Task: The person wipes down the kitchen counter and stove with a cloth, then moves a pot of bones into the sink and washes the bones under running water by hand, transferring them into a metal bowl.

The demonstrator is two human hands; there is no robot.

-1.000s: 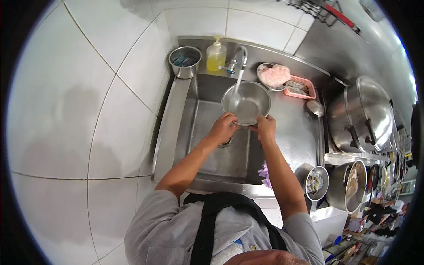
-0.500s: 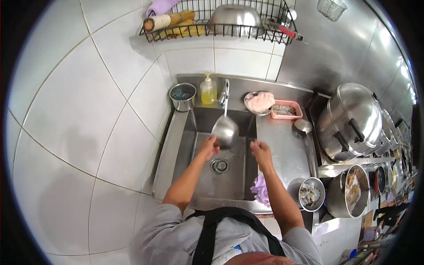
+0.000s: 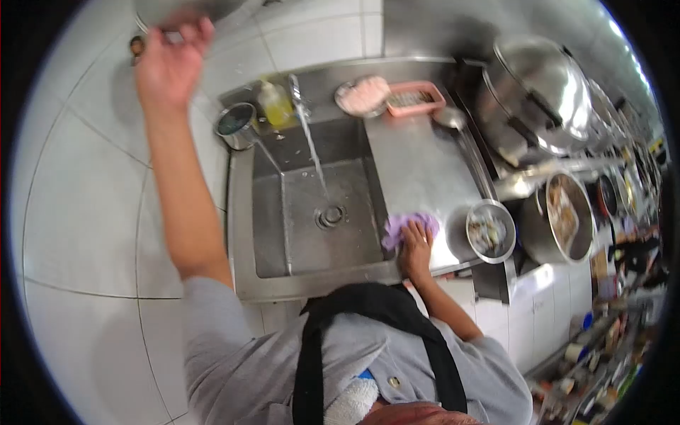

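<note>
At the top left, my left hand (image 3: pixel 173 60) is raised high against the tiled wall, its fingers bent at the rim of a shiny metal bowl (image 3: pixel 205 8) that is partly cut off by the frame edge. Motion blurs this hand. My right hand (image 3: pixel 416 248) is down on the steel counter beside the sink, its fingers closed over a crumpled purple cloth (image 3: pixel 397 230). Water runs from the faucet (image 3: pixel 296 88) into the sink (image 3: pixel 273 244), toward the drain.
A soap bottle (image 3: pixel 275 106) and a metal pot (image 3: pixel 236 126) stand behind the sink. Pink food on a plate (image 3: pixel 363 95), a pink tray (image 3: pixel 414 103), a ladle (image 3: pixel 450 118) and a bowl of food scraps (image 3: pixel 490 232) sit on the counter. Large pots (image 3: pixel 542 95) stand at right.
My left hand has lifted the metal bowl from under the faucet up to the top left. My right hand has moved down onto the purple cloth. The view has shifted.
</note>
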